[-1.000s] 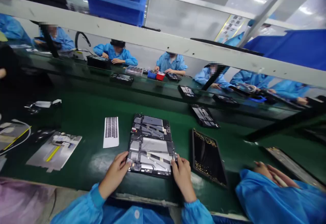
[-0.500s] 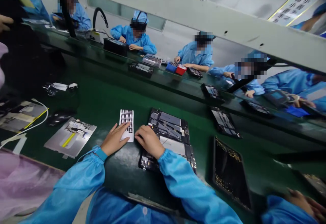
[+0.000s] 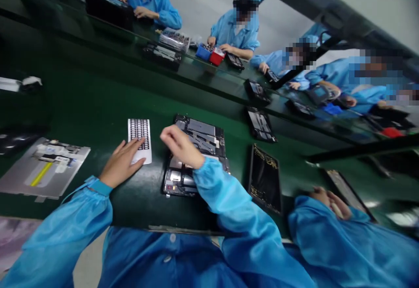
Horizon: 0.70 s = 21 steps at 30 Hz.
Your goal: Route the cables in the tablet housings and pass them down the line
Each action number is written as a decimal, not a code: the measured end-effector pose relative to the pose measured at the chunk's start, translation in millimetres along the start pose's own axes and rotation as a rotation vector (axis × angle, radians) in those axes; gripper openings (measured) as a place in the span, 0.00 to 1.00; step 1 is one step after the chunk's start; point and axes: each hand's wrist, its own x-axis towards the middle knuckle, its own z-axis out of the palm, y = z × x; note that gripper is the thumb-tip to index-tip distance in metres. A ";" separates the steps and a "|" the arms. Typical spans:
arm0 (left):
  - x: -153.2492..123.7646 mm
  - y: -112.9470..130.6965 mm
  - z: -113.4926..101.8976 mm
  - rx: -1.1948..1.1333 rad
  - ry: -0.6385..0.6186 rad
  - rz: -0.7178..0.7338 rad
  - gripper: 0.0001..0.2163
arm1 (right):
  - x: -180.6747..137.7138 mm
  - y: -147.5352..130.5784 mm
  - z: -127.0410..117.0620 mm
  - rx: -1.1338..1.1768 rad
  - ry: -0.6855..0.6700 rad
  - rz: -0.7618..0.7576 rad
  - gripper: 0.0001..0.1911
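My left hand (image 3: 122, 161) lies flat, fingers spread, on the lower part of a white sheet (image 3: 141, 155) printed with rows of small black labels. My right hand (image 3: 178, 144) is raised, its fingers pinched together. Whatever they hold, if anything, is too small to make out. It hovers over the left side of an opened tablet (image 3: 207, 133), whose inner parts show: grey battery panels, dark strips and small boards. The right hand and forearm cover part of that tablet.
A metal panel with a yellow strip (image 3: 41, 174) lies at the left. To the right are a black tray with gold-coloured bits (image 3: 264, 179) and another opened device (image 3: 260, 124). A co-worker's sleeve (image 3: 314, 218) is close at my right. A raised shelf (image 3: 203, 72) runs across the back.
My right hand has lifted from beside the sheet's edge, its fingers still pinched. The left hand has stayed on the sheet. The whole view has shifted and tilted.
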 end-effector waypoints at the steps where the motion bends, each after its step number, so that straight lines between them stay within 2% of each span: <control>1: 0.0 -0.8 -0.9 0.011 0.031 0.032 0.28 | -18.0 -1.9 -18.7 0.093 0.097 0.000 0.07; 3: -2.6 4.1 -4.7 0.015 0.132 0.101 0.24 | -64.5 -6.4 -47.3 0.196 0.228 0.022 0.08; 5: -8.9 21.6 -9.0 -0.004 0.259 0.154 0.19 | -116.9 -9.4 -56.5 0.177 0.259 0.085 0.08; 7: -18.0 52.0 -9.0 -0.051 0.313 0.211 0.13 | -164.1 -10.8 -46.8 0.101 0.255 0.167 0.05; 10: -30.9 107.2 4.6 -0.128 0.212 0.321 0.09 | -209.0 -14.2 -16.9 -0.017 0.246 0.248 0.05; 12: -35.2 136.5 20.4 -0.152 0.148 0.365 0.09 | -219.0 -18.4 -0.4 -0.065 0.247 0.260 0.07; 14: -35.3 152.3 36.4 -0.167 0.125 0.373 0.09 | -217.2 -22.0 9.5 -0.092 0.253 0.251 0.07; 17: -31.2 153.1 52.3 -0.213 0.115 0.340 0.08 | -206.1 -22.5 17.3 -0.116 0.261 0.230 0.08; 21: -28.6 142.0 56.9 -0.299 0.070 0.302 0.08 | -197.8 -17.6 25.9 -0.183 0.252 0.237 0.08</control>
